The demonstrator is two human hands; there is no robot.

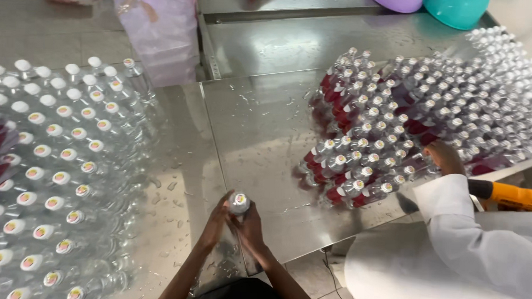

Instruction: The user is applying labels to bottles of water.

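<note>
Wet steel table (260,137), left grip (216,223) and right grip (250,228) both clenched around 1 capped clear bottle (239,203).

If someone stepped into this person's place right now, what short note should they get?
Left hand and right hand: both wrapped around one small clear bottle, upright on the wet steel table.
To the left: a block of clear bottles with white caps.
To the right: bottles of red liquid, where a co-worker's hand in a white sleeve reaches in.
Done or left: cannot tell from this view.
</note>
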